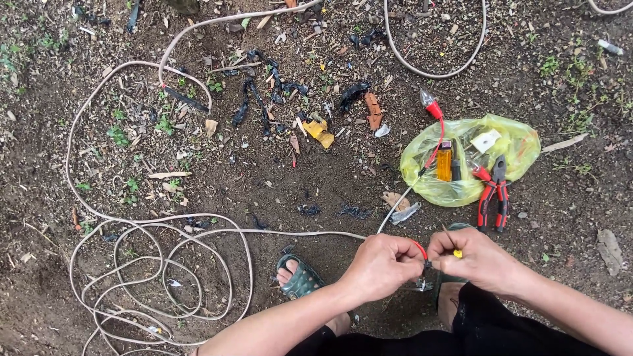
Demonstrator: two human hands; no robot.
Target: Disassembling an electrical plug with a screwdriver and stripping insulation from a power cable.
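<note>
the left hand and the right hand meet low in the view, over bare, crumbly soil strewn with dry leaves and small stones. the left fingers are pressed together, pinching a thin red wire where it joins a small dark piece; the right fingers pinch the other side of that joint and also hold a slim tool with a yellow tip. the joint hangs between the two hands, just above the ground.

one long pale round cable runs from the hands leftward and lies in several loose loops toward the lower left of the ground. one crumpled, glossy yellow plastic bag lies well above the right hand; on it rest an amber, squarish lighter-like piece and a white scrap. one pair of pliers with red grips lies at the bag's lower edge. a small bulb in a red holder sits at the bag's upper left, its red lead trailing down. twisted black tape scraps lie scattered farther up. one green sandal shows beside the left wrist.
</note>
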